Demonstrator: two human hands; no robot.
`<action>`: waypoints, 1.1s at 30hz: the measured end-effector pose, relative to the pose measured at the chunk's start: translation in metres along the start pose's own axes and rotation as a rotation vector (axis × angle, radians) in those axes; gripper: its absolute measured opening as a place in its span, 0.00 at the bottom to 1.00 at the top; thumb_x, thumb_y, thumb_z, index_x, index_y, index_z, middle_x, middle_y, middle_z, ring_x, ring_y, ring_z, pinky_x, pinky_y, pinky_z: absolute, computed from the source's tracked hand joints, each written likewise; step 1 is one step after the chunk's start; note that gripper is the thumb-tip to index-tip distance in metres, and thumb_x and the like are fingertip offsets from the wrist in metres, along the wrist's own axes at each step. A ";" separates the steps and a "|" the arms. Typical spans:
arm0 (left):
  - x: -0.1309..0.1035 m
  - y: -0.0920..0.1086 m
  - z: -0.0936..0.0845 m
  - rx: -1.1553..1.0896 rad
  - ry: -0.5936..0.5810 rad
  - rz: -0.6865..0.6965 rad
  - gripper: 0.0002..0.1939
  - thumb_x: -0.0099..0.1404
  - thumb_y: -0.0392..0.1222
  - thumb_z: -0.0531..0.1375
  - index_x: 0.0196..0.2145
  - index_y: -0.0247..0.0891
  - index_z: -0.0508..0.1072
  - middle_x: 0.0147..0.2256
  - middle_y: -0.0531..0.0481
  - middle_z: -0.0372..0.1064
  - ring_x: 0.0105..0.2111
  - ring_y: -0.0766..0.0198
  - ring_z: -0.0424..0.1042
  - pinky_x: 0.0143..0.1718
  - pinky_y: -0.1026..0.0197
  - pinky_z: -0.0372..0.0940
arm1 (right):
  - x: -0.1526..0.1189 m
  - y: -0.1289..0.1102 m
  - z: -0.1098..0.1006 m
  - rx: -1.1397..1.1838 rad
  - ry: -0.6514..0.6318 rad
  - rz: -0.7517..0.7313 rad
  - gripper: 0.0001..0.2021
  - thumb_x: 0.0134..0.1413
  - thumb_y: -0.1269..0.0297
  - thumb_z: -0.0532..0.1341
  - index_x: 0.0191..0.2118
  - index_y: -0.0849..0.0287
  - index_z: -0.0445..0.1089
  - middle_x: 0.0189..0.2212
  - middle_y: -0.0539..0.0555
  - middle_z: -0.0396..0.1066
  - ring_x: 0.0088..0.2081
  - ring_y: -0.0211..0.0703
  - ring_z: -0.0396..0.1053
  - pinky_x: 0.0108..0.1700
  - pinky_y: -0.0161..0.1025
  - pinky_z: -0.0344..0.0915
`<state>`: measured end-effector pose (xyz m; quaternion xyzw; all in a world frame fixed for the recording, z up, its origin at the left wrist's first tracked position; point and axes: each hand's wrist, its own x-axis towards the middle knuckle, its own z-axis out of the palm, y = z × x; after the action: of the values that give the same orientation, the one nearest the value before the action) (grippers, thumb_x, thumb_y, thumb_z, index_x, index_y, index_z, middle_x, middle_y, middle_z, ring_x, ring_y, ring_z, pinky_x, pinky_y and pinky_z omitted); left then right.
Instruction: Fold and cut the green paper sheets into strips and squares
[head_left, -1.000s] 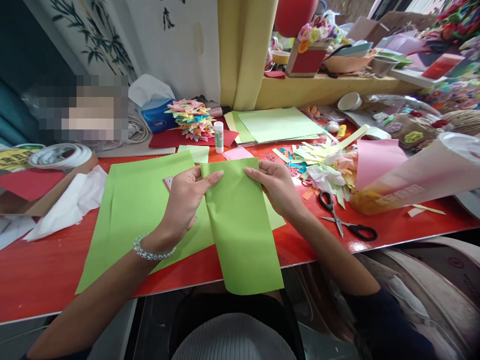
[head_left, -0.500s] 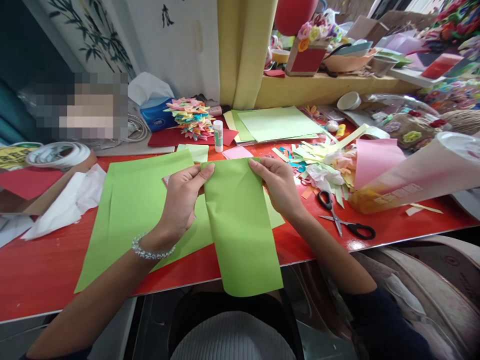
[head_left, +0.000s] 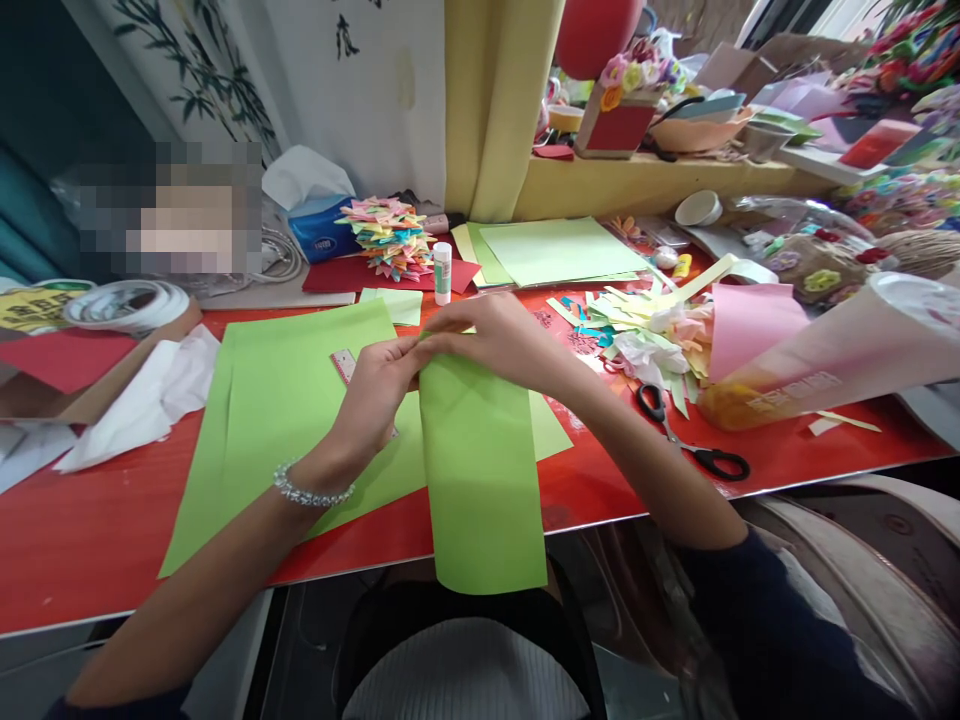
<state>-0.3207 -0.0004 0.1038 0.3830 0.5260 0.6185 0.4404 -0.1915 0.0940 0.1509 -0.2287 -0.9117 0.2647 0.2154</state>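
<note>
A long green sheet of paper (head_left: 484, 480) hangs down over the table's front edge, its lower end curling. At its upper left corner my left hand (head_left: 379, 385) pinches it, thumb and fingers closed. My right hand (head_left: 491, 335) has its fingers together at the same corner, the fingertips touching those of the left hand. Under my left hand lie larger green sheets (head_left: 277, 420) on the red table (head_left: 90, 540). Part of a ruler (head_left: 343, 364) shows beside the left hand, the rest hidden behind it.
Black-handled scissors (head_left: 686, 440) lie right of my right forearm, near a tilted plastic cup (head_left: 817, 350) and a heap of paper strips (head_left: 660, 325). A glue stick (head_left: 442, 274) stands behind the hands. At left is a cardboard box (head_left: 112, 370) with white tissue.
My right hand has moved left along the paper's top edge, from the upper right corner to the upper left one beside my left hand. The sheet's lower end has swung slightly left.
</note>
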 end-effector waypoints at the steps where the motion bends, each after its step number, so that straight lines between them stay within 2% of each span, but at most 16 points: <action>1: 0.000 -0.001 -0.001 0.000 0.009 0.002 0.11 0.56 0.47 0.66 0.30 0.35 0.78 0.27 0.50 0.74 0.28 0.66 0.71 0.31 0.64 0.66 | 0.006 -0.005 0.005 -0.019 -0.029 -0.008 0.08 0.57 0.68 0.58 0.36 0.61 0.76 0.35 0.53 0.76 0.37 0.41 0.70 0.37 0.38 0.59; 3: 0.000 -0.003 -0.003 0.001 0.021 -0.011 0.12 0.56 0.49 0.66 0.29 0.36 0.78 0.26 0.50 0.73 0.26 0.66 0.70 0.30 0.63 0.65 | 0.015 -0.008 0.014 -0.061 -0.025 0.008 0.09 0.58 0.69 0.57 0.32 0.61 0.75 0.31 0.52 0.75 0.33 0.39 0.68 0.33 0.37 0.55; 7: 0.004 -0.009 -0.005 0.046 -0.006 -0.062 0.16 0.55 0.53 0.66 0.26 0.35 0.76 0.23 0.50 0.71 0.24 0.66 0.68 0.29 0.61 0.64 | 0.017 0.002 0.033 -0.186 0.054 0.051 0.12 0.59 0.65 0.57 0.27 0.61 0.71 0.25 0.54 0.71 0.29 0.40 0.63 0.30 0.38 0.49; 11: 0.005 -0.018 -0.004 0.048 -0.041 -0.146 0.16 0.54 0.53 0.66 0.26 0.35 0.75 0.23 0.50 0.71 0.23 0.65 0.68 0.29 0.60 0.64 | 0.011 0.021 0.043 -0.244 0.063 0.104 0.11 0.61 0.64 0.54 0.31 0.60 0.71 0.27 0.55 0.72 0.29 0.41 0.62 0.29 0.39 0.47; 13: 0.000 -0.021 -0.002 0.037 -0.093 -0.191 0.14 0.54 0.51 0.66 0.28 0.35 0.76 0.26 0.49 0.73 0.26 0.64 0.70 0.32 0.60 0.66 | 0.010 0.036 0.039 -0.286 0.121 0.149 0.12 0.62 0.63 0.53 0.33 0.60 0.71 0.28 0.56 0.72 0.29 0.41 0.62 0.29 0.39 0.46; 17: -0.019 -0.020 0.004 0.108 -0.170 -0.264 0.10 0.56 0.46 0.66 0.29 0.35 0.78 0.28 0.48 0.75 0.29 0.65 0.72 0.36 0.61 0.66 | 0.009 0.075 0.016 -0.351 0.271 0.285 0.12 0.62 0.62 0.54 0.31 0.60 0.70 0.28 0.56 0.71 0.29 0.42 0.61 0.30 0.40 0.45; 20: -0.040 -0.018 0.006 0.132 -0.159 -0.374 0.08 0.55 0.44 0.66 0.25 0.35 0.77 0.26 0.50 0.74 0.27 0.67 0.71 0.33 0.63 0.65 | 0.008 0.093 0.005 -0.338 0.272 0.322 0.13 0.61 0.60 0.55 0.28 0.60 0.69 0.27 0.56 0.71 0.29 0.42 0.60 0.29 0.39 0.46; 23: -0.067 -0.014 0.004 0.126 -0.172 -0.497 0.09 0.55 0.44 0.65 0.23 0.37 0.75 0.25 0.51 0.75 0.26 0.66 0.72 0.33 0.63 0.66 | 0.008 0.095 0.010 -0.317 0.208 0.306 0.13 0.60 0.61 0.56 0.28 0.60 0.70 0.28 0.56 0.71 0.29 0.42 0.61 0.29 0.39 0.46; 25: -0.087 -0.009 0.002 0.159 -0.259 -0.594 0.09 0.56 0.45 0.65 0.24 0.37 0.75 0.27 0.50 0.77 0.28 0.64 0.74 0.36 0.62 0.67 | 0.008 0.091 0.018 -0.302 0.157 0.306 0.12 0.60 0.61 0.56 0.29 0.60 0.71 0.29 0.57 0.72 0.29 0.43 0.61 0.29 0.39 0.47; 28: -0.110 0.004 -0.002 0.236 -0.576 -0.749 0.08 0.58 0.46 0.63 0.28 0.38 0.77 0.30 0.47 0.78 0.31 0.62 0.76 0.37 0.60 0.69 | 0.009 0.088 0.025 -0.296 0.110 0.331 0.12 0.60 0.62 0.56 0.30 0.60 0.72 0.29 0.57 0.71 0.29 0.42 0.60 0.29 0.39 0.47; 30: -0.109 0.016 -0.006 0.292 -0.705 -0.732 0.10 0.59 0.47 0.62 0.30 0.39 0.77 0.30 0.47 0.78 0.30 0.62 0.76 0.36 0.60 0.69 | 0.009 0.088 0.026 -0.258 0.097 0.333 0.12 0.60 0.62 0.56 0.29 0.61 0.72 0.28 0.57 0.70 0.28 0.41 0.59 0.29 0.39 0.48; 31: -0.102 0.022 -0.007 0.327 -0.688 -0.657 0.11 0.60 0.49 0.61 0.30 0.40 0.77 0.30 0.48 0.78 0.30 0.62 0.76 0.35 0.61 0.68 | 0.009 0.088 0.026 -0.222 0.093 0.323 0.11 0.59 0.62 0.57 0.28 0.61 0.71 0.27 0.56 0.69 0.28 0.40 0.59 0.29 0.38 0.48; 32: -0.090 0.027 -0.008 0.375 -0.610 -0.549 0.12 0.61 0.51 0.60 0.30 0.41 0.77 0.30 0.48 0.78 0.30 0.61 0.75 0.35 0.61 0.68 | 0.009 0.088 0.025 -0.181 0.093 0.310 0.11 0.58 0.62 0.58 0.27 0.61 0.70 0.26 0.54 0.68 0.27 0.39 0.58 0.29 0.38 0.48; 33: -0.074 0.030 -0.009 0.445 -0.498 -0.383 0.13 0.61 0.52 0.59 0.29 0.41 0.77 0.30 0.48 0.77 0.31 0.61 0.75 0.36 0.61 0.67 | 0.008 0.088 0.025 -0.137 0.096 0.294 0.12 0.58 0.61 0.59 0.26 0.61 0.69 0.24 0.53 0.66 0.26 0.38 0.57 0.29 0.38 0.48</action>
<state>-0.3099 -0.0748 0.1317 0.5025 0.5863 0.2839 0.5684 -0.1844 0.1551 0.0834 -0.3863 -0.8730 0.2193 0.2012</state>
